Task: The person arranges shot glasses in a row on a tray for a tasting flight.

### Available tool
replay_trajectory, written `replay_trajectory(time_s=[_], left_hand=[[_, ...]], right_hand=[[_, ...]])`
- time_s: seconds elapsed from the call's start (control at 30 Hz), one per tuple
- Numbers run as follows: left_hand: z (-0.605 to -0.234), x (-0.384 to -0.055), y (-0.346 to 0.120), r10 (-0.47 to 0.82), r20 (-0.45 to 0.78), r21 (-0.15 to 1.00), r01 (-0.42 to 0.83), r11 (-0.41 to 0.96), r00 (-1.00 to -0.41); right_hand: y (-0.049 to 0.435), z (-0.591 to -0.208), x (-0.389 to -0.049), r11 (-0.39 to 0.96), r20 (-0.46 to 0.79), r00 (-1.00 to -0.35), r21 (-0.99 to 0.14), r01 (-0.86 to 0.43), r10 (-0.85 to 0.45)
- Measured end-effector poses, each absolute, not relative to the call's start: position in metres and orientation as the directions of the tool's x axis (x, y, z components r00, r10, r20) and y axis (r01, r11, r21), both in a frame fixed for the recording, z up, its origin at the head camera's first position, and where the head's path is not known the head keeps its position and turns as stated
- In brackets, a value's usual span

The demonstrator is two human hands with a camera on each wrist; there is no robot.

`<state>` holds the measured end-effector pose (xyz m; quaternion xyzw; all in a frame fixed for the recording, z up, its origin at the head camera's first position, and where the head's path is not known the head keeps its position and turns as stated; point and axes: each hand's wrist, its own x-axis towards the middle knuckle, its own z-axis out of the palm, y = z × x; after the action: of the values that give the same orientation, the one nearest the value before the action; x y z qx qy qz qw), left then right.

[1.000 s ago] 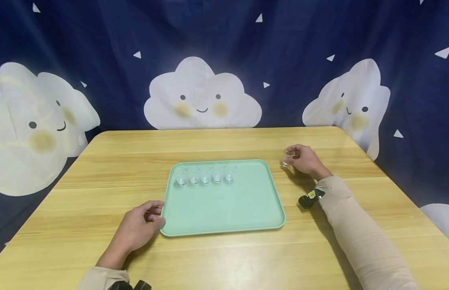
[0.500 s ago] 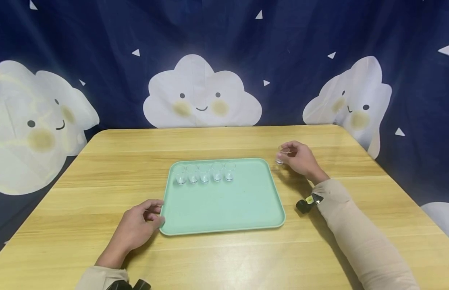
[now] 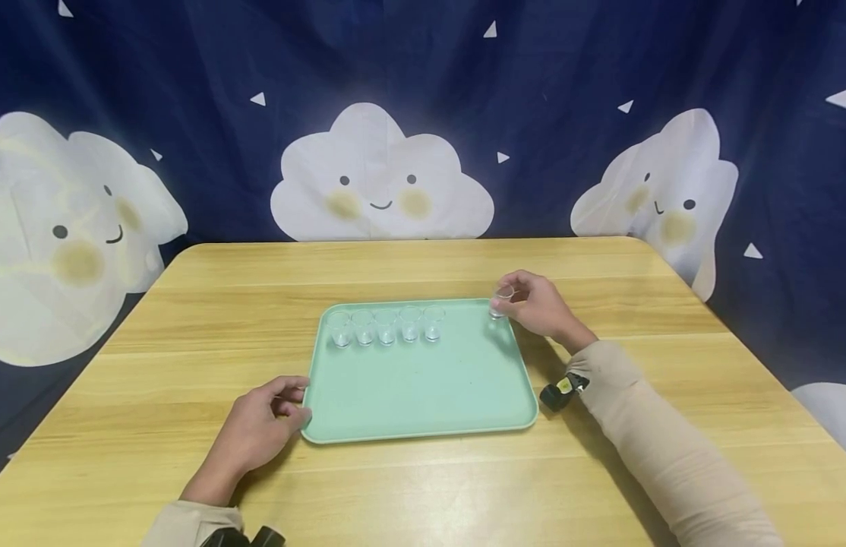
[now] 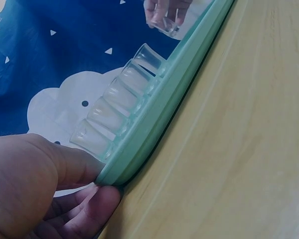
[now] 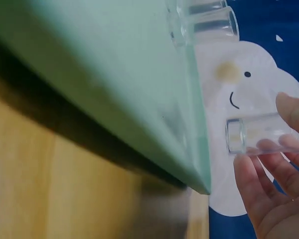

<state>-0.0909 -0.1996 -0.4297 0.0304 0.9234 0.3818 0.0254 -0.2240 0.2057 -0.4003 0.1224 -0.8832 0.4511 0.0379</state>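
Note:
My right hand point(image 3: 542, 308) pinches a small clear shot glass point(image 3: 498, 310) between thumb and fingers, over the far right corner of the mint-green tray point(image 3: 423, 391). In the right wrist view this shot glass point(image 5: 261, 133) looks empty, with its thick base off the tray's corner. My left hand point(image 3: 259, 425) holds the tray's left edge near the front corner; the left wrist view has the thumb point(image 4: 79, 167) at the rim and fingers curled below it. Several matching shot glasses point(image 3: 386, 332) stand upright in a row along the tray's far left side.
The tray lies on a light wooden table point(image 3: 423, 486). Behind the table hangs a dark blue curtain point(image 3: 532, 91) with white smiling clouds and small triangles. A black wrist camera point(image 3: 558, 393) sits below my right sleeve.
My right hand has carried the shot glass leftward, from the table right of the tray to above its far right corner. The left hand, tray and row of glasses have stayed put.

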Motion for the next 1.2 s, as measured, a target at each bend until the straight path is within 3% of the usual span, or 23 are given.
replay_trajectory(time_s=[0.73, 1.2], left_hand=[[-0.426, -0.092, -0.201, 0.096, 0.001, 0.689, 0.070, 0.722, -0.995], [-0.429, -0.090, -0.200, 0.089, -0.016, 0.695, 0.053, 0.717, -0.996]], right_hand=[[0.166, -0.389, -0.232, 0.581, 0.091, -0.903, -0.737, -0.346, -0.421], [0.155, -0.398, -0.232, 0.590, 0.063, -0.876, -0.715, -0.374, -0.479]])
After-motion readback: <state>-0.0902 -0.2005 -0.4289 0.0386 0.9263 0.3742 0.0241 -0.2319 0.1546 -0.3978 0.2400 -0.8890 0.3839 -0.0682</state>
